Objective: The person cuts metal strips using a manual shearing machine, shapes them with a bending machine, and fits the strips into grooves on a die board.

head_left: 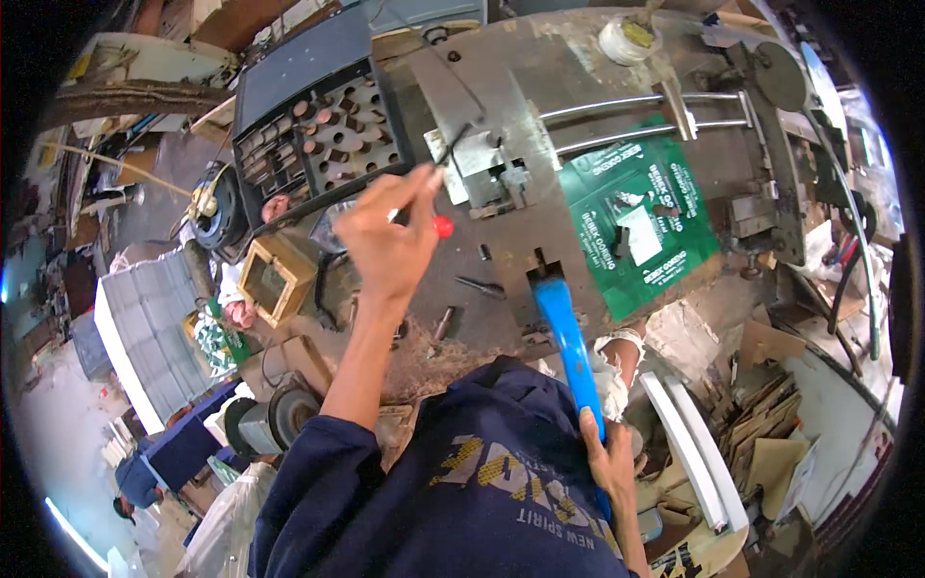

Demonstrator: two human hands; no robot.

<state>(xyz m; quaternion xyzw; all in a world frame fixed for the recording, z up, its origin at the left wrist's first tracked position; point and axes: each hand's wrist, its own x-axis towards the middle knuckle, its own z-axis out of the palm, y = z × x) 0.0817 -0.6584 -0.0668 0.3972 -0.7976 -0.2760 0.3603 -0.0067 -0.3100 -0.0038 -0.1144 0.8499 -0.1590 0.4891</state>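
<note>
My left hand (390,226) is raised over the bench, its fingers pinched around a thin dark rod-like tool (456,144) that points away from me. A red knob (443,227) shows beside that palm; whether it belongs to the tool, I cannot tell. Just beyond the rod's tip lie a white card (474,154) and a small metal block fixture (508,183). Low on the right, my right hand (609,453) is wrapped around a long blue handle (570,342). Its dark metal head (547,268) rests on or just above the bench.
An open case (332,193) of short cylinders stands at the back left, near a wooden box (273,279). A green printed sheet (602,270) lies right, below two steel rods (617,137). A bench grinder (275,421) sits left of me. Small metal pieces (444,323) litter the bench.
</note>
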